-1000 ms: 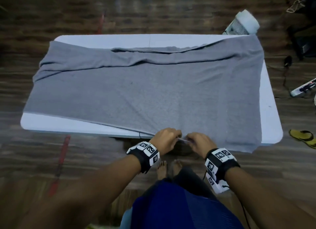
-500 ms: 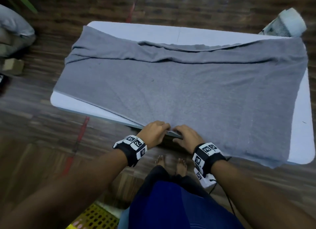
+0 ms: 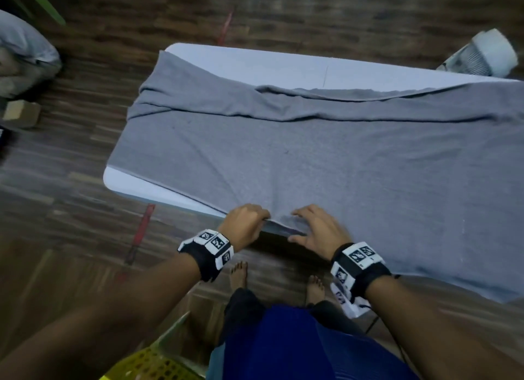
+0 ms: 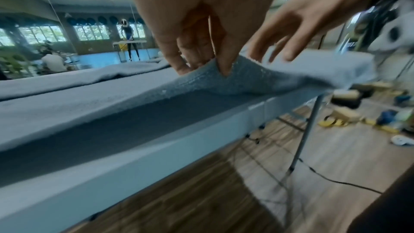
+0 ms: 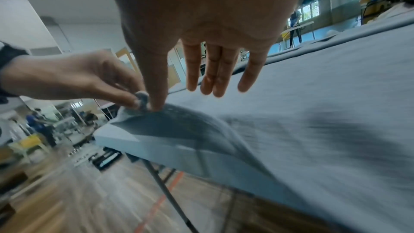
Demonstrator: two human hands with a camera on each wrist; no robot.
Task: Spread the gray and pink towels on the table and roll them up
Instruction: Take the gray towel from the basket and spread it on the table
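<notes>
The gray towel (image 3: 312, 158) lies spread over the white table (image 3: 283, 64), with a long fold along its far side and its right end hanging off the near edge. My left hand (image 3: 246, 222) pinches the towel's near hem between thumb and fingers and lifts it slightly off the table edge (image 4: 202, 66). Just to its right, my right hand (image 3: 314, 229) hovers over the hem with its fingers straight and spread. In the right wrist view only its thumb touches the cloth (image 5: 191, 77). No pink towel is in view.
A white cylindrical appliance (image 3: 487, 53) stands on the floor past the table's far right corner. A yellow basket (image 3: 150, 362) sits by my left leg. A cushion (image 3: 25, 45) and a small box (image 3: 21, 113) lie at far left. My bare feet (image 3: 238, 274) stand under the near edge.
My right hand has let go of the hem and straightened its fingers. The left hand keeps its pinch. My head has turned, so the table sits further right in view.
</notes>
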